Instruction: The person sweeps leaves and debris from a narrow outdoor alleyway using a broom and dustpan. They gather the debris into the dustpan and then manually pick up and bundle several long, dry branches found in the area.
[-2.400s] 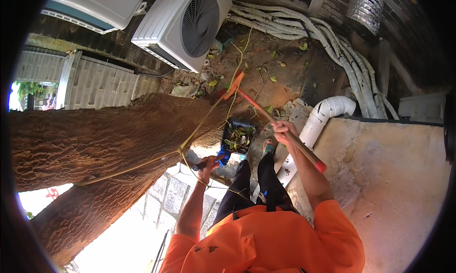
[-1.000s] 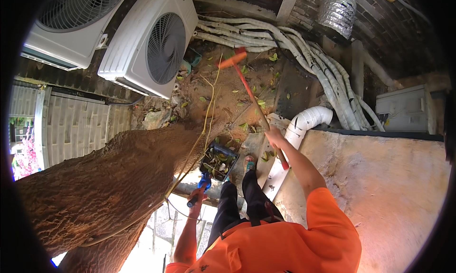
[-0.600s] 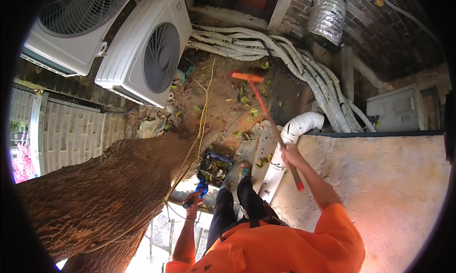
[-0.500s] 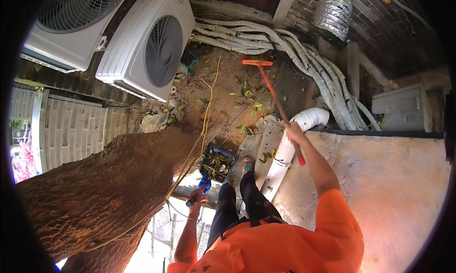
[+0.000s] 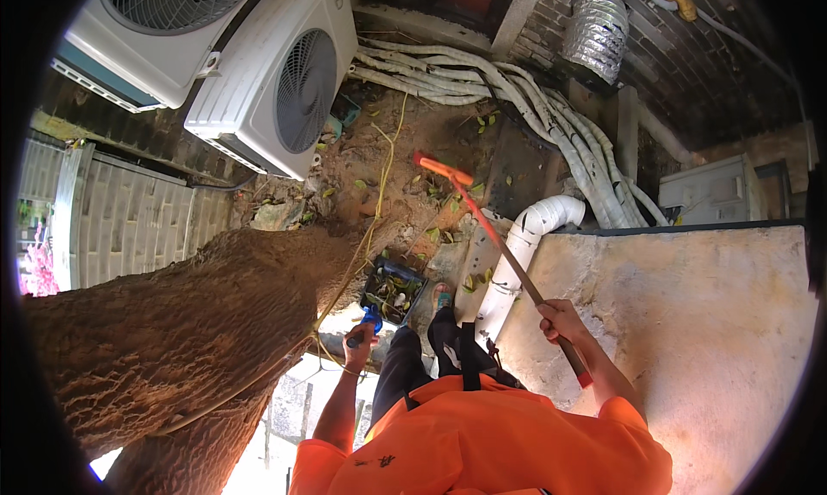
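Fingers (image 5: 564,316) of right hand (image 5: 560,321) gripping long-handled broom (image 5: 482,228), left hand (image 5: 360,344) clutching dustpan (image 5: 392,290) already holding leaves, sweeping ground (image 5: 388,168) with many leaves remaining.

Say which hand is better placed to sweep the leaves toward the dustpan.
Right, probably. The right hand grips the broom, whose head lies on the dirt among leaves. The left hand holds the dustpan handle.
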A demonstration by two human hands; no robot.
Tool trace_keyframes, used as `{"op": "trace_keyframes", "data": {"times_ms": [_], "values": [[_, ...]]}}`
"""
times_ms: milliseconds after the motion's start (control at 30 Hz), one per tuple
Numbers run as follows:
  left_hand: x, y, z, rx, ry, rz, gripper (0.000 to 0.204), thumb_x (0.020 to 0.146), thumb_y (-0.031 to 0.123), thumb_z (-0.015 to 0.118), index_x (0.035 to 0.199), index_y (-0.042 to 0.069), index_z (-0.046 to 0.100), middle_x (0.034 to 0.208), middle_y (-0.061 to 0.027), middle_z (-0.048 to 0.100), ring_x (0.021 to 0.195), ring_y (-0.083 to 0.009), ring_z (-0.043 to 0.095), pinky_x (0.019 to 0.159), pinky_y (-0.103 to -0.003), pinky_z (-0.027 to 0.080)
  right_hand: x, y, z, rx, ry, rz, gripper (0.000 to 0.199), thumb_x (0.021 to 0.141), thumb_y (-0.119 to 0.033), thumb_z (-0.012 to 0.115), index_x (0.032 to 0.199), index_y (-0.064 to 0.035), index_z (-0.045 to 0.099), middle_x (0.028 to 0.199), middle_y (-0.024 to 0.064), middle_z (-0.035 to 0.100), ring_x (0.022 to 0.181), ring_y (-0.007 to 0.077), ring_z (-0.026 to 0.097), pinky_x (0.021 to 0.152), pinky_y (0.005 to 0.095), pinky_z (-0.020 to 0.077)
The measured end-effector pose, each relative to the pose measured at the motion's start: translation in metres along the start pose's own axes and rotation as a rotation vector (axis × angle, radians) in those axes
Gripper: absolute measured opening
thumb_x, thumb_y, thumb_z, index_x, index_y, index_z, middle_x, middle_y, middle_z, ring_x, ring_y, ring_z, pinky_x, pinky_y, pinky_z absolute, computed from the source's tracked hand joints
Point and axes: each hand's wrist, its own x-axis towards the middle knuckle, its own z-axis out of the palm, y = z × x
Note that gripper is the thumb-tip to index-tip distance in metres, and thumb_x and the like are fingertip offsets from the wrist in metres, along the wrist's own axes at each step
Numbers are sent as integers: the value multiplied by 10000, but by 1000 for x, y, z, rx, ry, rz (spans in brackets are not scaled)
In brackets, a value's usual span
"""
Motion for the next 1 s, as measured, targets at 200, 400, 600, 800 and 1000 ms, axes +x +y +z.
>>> {"op": "trace_keyframes", "data": {"times_ms": [200,400,600,800,1000], "values": [[-2,4,-12,42,-31,3,225,863,209,637,925,-8,636,727,-75,654,635,-138,638,573,-256,524,149,-35,12,-464,88,-390,271,873,-215,502,686,-20,516,496,61,508,373,160,506,368,307,406],[-1,2,-18,28,-43,16,187,857,192,643,923,18,651,713,-51,645,626,-114,628,545,-231,506,176,-20,33,-691,62,-295,228,846,-196,497,763,14,530,532,123,546,422,221,556,420,356,449],[3,-17,-12,55,-37,48,176,849,193,660,911,29,652,706,-34,642,611,-88,611,522,-213,479,21,19,-11,-691,-81,-107,181,852,-156,537,877,23,538,551,95,531,401,178,514,376,324,423],[-1,-11,-12,120,-37,32,187,870,213,637,964,52,650,728,-22,628,619,-74,580,538,-214,473,-8,38,-3,-567,-1,-162,138,852,-121,534,884,14,542,528,51,499,373,139,470,342,297,395],[-1,-15,-28,248,-56,448,127,858,132,646,942,37,656,731,-2,629,638,-56,550,574,-218,449,75,67,21,-697,107,-554,88,829,-94,508,864,-14,508,530,42,491,353,150,467,333,310,407]]}}
